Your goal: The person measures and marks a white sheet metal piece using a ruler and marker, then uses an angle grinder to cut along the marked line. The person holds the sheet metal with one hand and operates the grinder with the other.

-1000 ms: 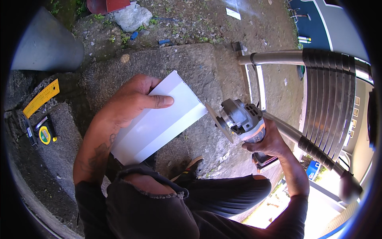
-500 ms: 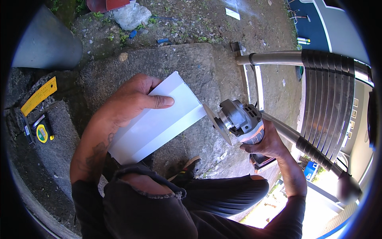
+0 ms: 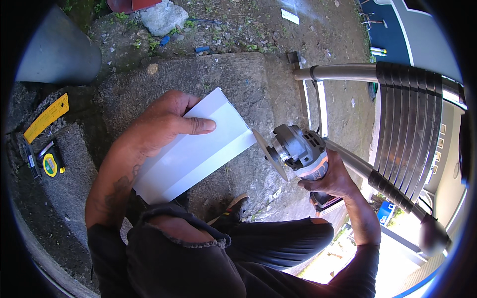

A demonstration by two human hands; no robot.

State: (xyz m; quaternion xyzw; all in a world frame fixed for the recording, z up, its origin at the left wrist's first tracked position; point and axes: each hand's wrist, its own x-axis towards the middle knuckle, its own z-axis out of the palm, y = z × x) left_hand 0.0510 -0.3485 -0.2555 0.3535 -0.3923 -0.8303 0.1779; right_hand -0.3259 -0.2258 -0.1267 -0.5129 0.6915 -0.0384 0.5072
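Observation:
My left hand [image 3: 174, 116] grips a flat white panel [image 3: 198, 149] by its far left edge, thumb on top and the other fingers hidden beneath. The panel slants over my knee, with a slightly darker lengthwise band along it. In my right hand [image 3: 333, 174] is an angle grinder [image 3: 305, 151], held around its grey and orange body. Its thin cutting disc [image 3: 268, 154] stands right at the panel's right corner; whether the two touch, I cannot tell. The disc shows a clear round outline.
To the left lie a yellow ruler [image 3: 47, 118], a tape measure [image 3: 51, 164] and a dark slim tool [image 3: 32, 161] on rough concrete. A grey bucket-like container [image 3: 59, 47] stands far left. On the right leans a telescopic ladder [image 3: 407, 129]. A pale rock [image 3: 164, 19] sits at the back.
The view has shifted very slightly. Both hands, the panel and the grinder keep nearly the same positions relative to each other.

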